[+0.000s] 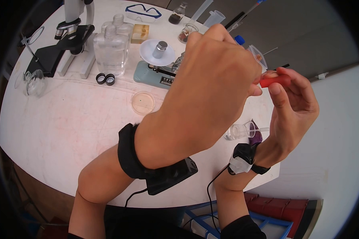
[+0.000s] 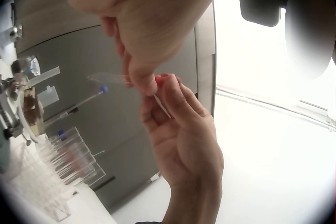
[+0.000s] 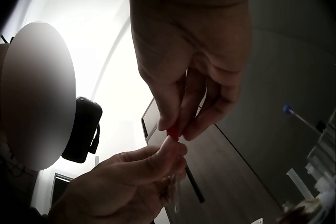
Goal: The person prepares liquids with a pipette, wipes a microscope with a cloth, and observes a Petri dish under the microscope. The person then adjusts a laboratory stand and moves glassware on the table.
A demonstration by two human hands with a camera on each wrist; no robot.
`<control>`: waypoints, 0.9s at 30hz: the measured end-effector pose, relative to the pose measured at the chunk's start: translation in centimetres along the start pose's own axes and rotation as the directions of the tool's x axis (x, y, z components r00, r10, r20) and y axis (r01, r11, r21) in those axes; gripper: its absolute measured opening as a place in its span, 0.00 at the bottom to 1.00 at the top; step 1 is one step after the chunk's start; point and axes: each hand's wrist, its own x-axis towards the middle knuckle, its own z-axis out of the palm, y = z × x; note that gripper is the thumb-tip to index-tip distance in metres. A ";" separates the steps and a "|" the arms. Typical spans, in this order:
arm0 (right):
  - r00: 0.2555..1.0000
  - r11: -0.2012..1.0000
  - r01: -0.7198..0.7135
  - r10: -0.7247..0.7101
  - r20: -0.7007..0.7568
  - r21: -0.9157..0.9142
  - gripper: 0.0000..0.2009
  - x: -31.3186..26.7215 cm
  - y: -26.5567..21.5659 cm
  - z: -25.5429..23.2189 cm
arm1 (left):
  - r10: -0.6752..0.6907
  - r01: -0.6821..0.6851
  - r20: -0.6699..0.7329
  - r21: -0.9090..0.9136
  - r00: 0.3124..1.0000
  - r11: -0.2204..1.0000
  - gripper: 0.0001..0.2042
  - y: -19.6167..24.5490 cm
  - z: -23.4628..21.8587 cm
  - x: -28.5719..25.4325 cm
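Observation:
Raised above the table, both hands meet at a dropper with a red rubber bulb (image 1: 275, 81). My right hand (image 1: 297, 105) pinches the bulb between thumb and fingers. My left hand (image 1: 211, 91) grips the dropper right beside it, its back hiding the fingertips in the head view. In the left wrist view, the dropper's clear tube (image 2: 107, 78) sticks out past the left fingers, pointing away from the right hand. Thumbs and fingertips of the two hands nearly meet at the red bulb (image 3: 173, 131) in the right wrist view.
On the white table (image 1: 68, 123) stand a microscope (image 1: 75, 36), clear bottles (image 1: 111, 49), a balance (image 1: 147, 75) bearing a metal weight (image 1: 160, 49), and a petri dish (image 1: 143, 102). A small beaker (image 1: 238, 131) sits below the hands. A test tube rack (image 2: 73, 161) stands farther back.

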 end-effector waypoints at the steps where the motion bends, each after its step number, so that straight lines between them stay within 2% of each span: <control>1: 1.000 1.000 -0.001 0.001 -0.002 0.014 0.16 0.0 0.0 0.1 | 0.007 -0.007 -0.001 -0.003 1.000 1.000 0.07 0.0 0.0 0.0; 3: 1.000 1.000 -0.002 0.002 -0.006 0.028 0.16 0.0 0.0 0.0 | -0.020 0.020 -0.001 -0.048 1.000 0.999 0.07 -0.1 0.0 0.0; 5: 0.999 0.999 0.027 -0.025 0.037 -0.038 0.16 0.0 -0.1 -0.1 | -0.045 0.045 0.002 -0.091 0.999 0.995 0.07 -0.1 -0.1 0.0; 7: 0.998 0.997 0.055 -0.053 0.044 -0.054 0.17 0.1 0.0 -0.2 | -0.104 0.111 0.075 -0.104 0.992 0.988 0.07 -0.1 -0.3 0.1; 14: 0.991 0.987 0.121 -0.115 0.061 -0.105 0.21 0.0 -0.2 -0.4 | -0.080 0.101 0.146 -0.141 0.986 0.985 0.05 -0.6 -0.3 -0.1; 16: 0.992 0.987 0.117 -0.111 0.061 -0.105 0.22 0.1 -0.1 -0.6 | -0.096 0.129 0.224 -0.136 0.970 0.982 0.05 -0.6 -0.3 -0.2; 19: 0.992 0.989 0.111 -0.105 0.070 -0.094 0.23 0.2 0.0 -0.7 | -0.082 0.116 0.183 -0.184 0.980 0.976 0.04 -0.6 0.0 -0.3; 27: 0.998 0.994 0.056 -0.051 0.048 -0.099 0.22 0.1 -0.1 -0.4 | -0.046 0.064 0.108 -0.163 0.993 0.985 0.03 -0.8 0.3 -0.4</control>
